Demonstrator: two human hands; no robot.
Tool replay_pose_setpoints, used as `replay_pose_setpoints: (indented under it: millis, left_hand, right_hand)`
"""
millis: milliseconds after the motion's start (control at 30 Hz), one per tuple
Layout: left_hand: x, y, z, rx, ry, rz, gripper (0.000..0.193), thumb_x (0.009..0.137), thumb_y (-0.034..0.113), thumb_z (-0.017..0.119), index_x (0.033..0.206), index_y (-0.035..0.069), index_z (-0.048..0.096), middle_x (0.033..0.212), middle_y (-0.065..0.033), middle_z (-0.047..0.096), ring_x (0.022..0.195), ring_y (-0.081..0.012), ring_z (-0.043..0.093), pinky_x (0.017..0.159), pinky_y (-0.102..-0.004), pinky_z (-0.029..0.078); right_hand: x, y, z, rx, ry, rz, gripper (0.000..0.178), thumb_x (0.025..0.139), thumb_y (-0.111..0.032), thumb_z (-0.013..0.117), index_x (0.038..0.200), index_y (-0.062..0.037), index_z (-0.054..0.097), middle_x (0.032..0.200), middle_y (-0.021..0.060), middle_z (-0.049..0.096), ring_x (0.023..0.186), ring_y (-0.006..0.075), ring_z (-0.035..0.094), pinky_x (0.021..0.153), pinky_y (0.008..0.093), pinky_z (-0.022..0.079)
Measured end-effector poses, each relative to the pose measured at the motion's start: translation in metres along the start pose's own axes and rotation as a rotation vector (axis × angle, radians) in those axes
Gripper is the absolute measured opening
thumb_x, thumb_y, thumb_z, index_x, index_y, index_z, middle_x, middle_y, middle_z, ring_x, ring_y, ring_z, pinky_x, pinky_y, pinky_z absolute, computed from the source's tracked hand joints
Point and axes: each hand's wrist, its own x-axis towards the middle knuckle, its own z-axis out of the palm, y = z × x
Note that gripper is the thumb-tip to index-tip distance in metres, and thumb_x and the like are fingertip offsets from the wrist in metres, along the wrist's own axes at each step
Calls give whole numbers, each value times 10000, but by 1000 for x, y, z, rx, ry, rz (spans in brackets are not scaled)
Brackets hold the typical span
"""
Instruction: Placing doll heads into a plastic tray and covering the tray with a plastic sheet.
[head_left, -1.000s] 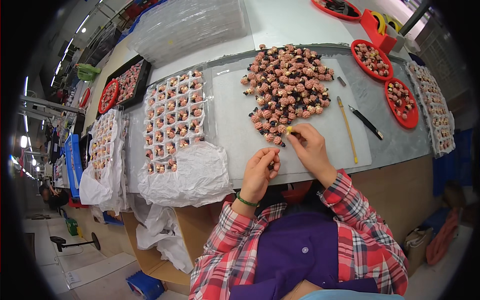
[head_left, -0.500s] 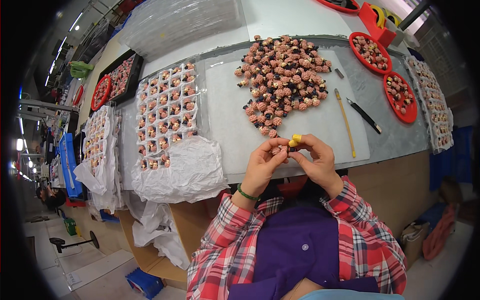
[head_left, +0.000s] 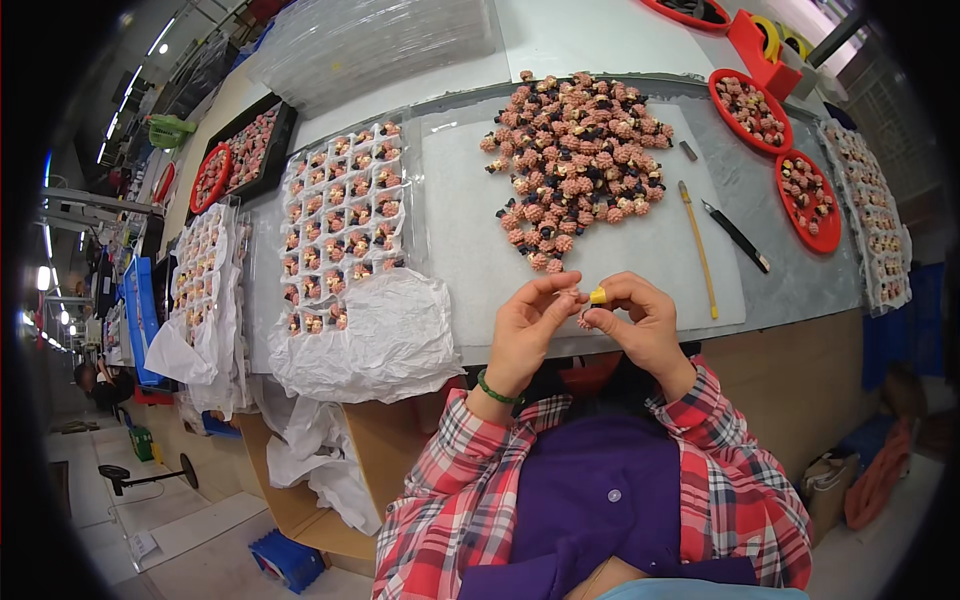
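My right hand is closed in a pinch on a small figurine with curly pink hair, whose pink end shows below the thumb. A yellow cover wraps the tip of that hand's index finger. Close beside it on the left, my left hand is raised with thumb and fingers drawn together; what lies between them is too small to make out. A green bead bracelet circles the left wrist. Just beyond both hands, a large pile of similar pink and dark-blue figurines covers part of a white sheet.
To the left lies a compartment tray of figurines, partly covered by white tissue paper. A brush and a craft knife lie on the right. Red bowls of figurines stand past them. An open cardboard box is below the table edge.
My hands have parted slightly, and the figurine now sits lower, by the right thumb. The view has shifted a little; the pile and tray look the same.
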Motion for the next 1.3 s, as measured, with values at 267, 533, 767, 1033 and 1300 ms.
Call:
replay_pose_setpoints:
  millis: [267, 533, 767, 1033, 1300]
  left_hand:
    - [-14, -12, 8, -2, -76, 130, 428, 866, -49, 569, 1278, -30, 455, 1197, -99, 512, 1044, -145, 541, 880, -283, 491]
    - [-43, 74, -77, 912, 634, 495, 368, 821, -27, 617, 1185, -11, 562, 1058, -79, 603, 937, -134, 566, 808, -274, 479]
    - [-41, 71, -156, 1470, 873, 365, 350, 795, 42, 615, 1137, -20, 575, 1018, -165, 605, 904, -290, 567, 807, -358, 460]
    - [-59, 52, -152, 1968, 718, 91, 543, 941, 324, 437, 1369, 5, 341, 1437, -206, 293, 1331, -418, 228, 1036, -607, 160]
    - [-46, 64, -109, 1940, 764, 255, 495, 942, 266, 475, 1351, 5, 380, 1432, -216, 310, 1326, -395, 273, 1041, -571, 201]
  right_hand:
    - [-1, 6, 16, 152, 109, 44, 102, 875, -51, 606, 922, 39, 590, 914, 62, 556, 739, 110, 565, 636, 225, 482]
    - [-1, 7, 18, 104, 58, 127, 267, 975, -194, 456, 971, 39, 587, 893, 69, 573, 705, 108, 541, 638, 239, 462]
    - [-1, 4, 18, 102, 90, 172, 211, 961, -142, 472, 972, 31, 592, 838, 46, 581, 706, 91, 538, 634, 222, 447]
    - [24, 9, 5, -235, 237, 15, 190, 877, -82, 604, 1033, 25, 586, 877, 35, 599, 726, 84, 548, 642, 233, 461]
    - [32, 18, 18, -887, 109, -279, 301, 758, -74, 688, 1031, 5, 591, 849, 115, 615, 670, 204, 582, 575, 290, 477]
